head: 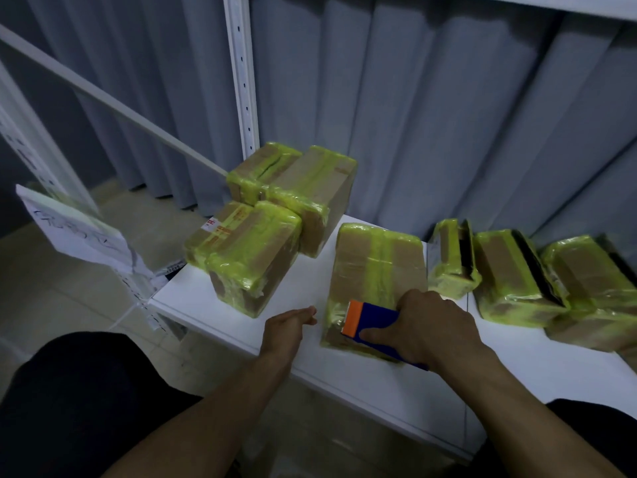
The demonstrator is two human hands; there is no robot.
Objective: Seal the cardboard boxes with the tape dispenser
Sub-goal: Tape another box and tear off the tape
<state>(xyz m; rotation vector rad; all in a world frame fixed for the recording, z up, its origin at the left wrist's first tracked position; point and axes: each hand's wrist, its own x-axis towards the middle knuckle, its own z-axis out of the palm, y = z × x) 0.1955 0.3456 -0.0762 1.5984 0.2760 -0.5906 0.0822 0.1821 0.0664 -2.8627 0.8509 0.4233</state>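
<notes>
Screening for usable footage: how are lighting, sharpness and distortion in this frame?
Head view: dim, bluish light; wide-angle distortion tilts the shelf post; paper sign at left is blurred; right hand, tape dispenser and the box under it read clearly; no harsh glare.

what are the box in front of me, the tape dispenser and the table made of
Box: matte brown cardboard, banded with glossy, wrinkled yellow-green tape. Tape dispenser: likely hard plastic, smooth blue body, orange end. Table: smooth white surface, perhaps laminate or painted metal; unclear.

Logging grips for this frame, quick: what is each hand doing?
Left hand: open, holding nothing.
Right hand: gripping the tape dispenser on the middle box.
</notes>
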